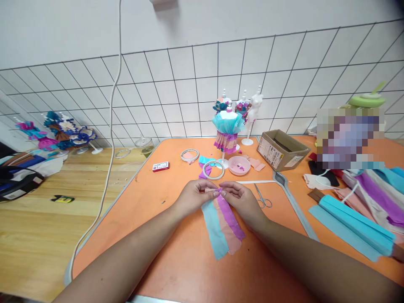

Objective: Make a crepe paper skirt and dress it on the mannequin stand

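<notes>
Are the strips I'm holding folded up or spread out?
Mostly spread out: below your fingers, the strips show blue, peach and purple side by side; your left hand and right hand pinch the top.

Free tabletop (pixel 142 202) left of the hands (pixel 192 198), tape roll (pixel 223 171) ahead.

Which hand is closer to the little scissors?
Right: the right hand is just left of the scissors. The left hand is farther left, with the right hand between them.

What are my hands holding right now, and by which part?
Your left hand and right hand pinch the blue, peach and purple material by its far end, between thumbs and fingers.
</notes>
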The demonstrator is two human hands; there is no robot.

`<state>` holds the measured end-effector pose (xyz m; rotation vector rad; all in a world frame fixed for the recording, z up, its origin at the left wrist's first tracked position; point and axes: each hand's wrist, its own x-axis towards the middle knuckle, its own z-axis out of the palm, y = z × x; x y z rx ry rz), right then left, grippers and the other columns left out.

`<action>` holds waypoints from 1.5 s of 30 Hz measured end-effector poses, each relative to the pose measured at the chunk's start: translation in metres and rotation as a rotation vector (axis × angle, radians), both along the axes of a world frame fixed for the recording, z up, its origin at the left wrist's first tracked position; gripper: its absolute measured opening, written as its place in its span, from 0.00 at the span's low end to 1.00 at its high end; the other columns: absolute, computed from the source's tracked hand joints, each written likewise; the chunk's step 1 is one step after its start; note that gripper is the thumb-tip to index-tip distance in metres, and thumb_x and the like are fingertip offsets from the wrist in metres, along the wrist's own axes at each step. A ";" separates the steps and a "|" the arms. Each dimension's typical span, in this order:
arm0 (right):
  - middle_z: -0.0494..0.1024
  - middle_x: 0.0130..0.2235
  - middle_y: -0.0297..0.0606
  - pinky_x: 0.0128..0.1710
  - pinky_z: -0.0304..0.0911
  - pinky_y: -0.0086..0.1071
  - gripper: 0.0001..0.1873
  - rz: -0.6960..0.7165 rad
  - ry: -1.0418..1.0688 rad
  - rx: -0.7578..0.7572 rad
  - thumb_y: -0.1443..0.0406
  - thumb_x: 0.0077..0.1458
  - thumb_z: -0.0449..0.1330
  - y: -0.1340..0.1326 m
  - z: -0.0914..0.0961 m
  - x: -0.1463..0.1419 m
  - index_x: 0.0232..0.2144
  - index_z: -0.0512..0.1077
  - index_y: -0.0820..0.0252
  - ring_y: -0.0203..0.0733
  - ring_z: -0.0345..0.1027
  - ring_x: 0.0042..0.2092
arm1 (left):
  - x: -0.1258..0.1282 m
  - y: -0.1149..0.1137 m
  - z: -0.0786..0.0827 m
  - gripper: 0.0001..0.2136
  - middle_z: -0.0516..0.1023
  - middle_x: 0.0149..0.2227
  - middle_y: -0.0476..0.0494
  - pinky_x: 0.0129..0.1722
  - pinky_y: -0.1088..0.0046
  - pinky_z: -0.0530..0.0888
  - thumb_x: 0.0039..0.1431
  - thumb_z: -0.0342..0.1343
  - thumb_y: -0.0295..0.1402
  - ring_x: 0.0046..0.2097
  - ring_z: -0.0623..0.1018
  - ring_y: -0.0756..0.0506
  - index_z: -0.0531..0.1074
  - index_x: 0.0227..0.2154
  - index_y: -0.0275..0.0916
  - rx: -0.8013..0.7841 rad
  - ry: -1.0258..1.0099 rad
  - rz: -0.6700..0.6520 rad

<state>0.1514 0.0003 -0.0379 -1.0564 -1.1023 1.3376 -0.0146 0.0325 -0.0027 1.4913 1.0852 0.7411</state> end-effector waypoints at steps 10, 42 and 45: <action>0.77 0.30 0.36 0.33 0.64 0.31 0.13 -0.025 -0.019 -0.043 0.57 0.46 0.65 0.003 -0.003 0.004 0.28 0.73 0.61 0.39 0.69 0.32 | -0.015 0.009 0.004 0.21 0.79 0.32 0.45 0.36 0.72 0.70 0.46 0.65 0.40 0.35 0.77 0.47 0.73 0.42 0.36 -0.032 0.058 -0.085; 0.75 0.28 0.33 0.35 0.62 0.31 0.10 0.123 -0.108 0.043 0.59 0.46 0.65 -0.003 0.004 0.000 0.27 0.72 0.60 0.38 0.68 0.32 | -0.011 -0.001 0.015 0.13 0.81 0.36 0.45 0.45 0.68 0.70 0.47 0.62 0.43 0.42 0.77 0.43 0.78 0.32 0.41 0.246 0.316 -0.163; 0.73 0.27 0.32 0.32 0.61 0.29 0.11 0.117 -0.107 0.039 0.59 0.46 0.64 -0.002 0.003 0.002 0.27 0.72 0.61 0.36 0.66 0.30 | -0.012 0.002 0.015 0.12 0.81 0.34 0.44 0.42 0.70 0.72 0.47 0.63 0.41 0.39 0.78 0.44 0.78 0.31 0.38 0.189 0.271 -0.169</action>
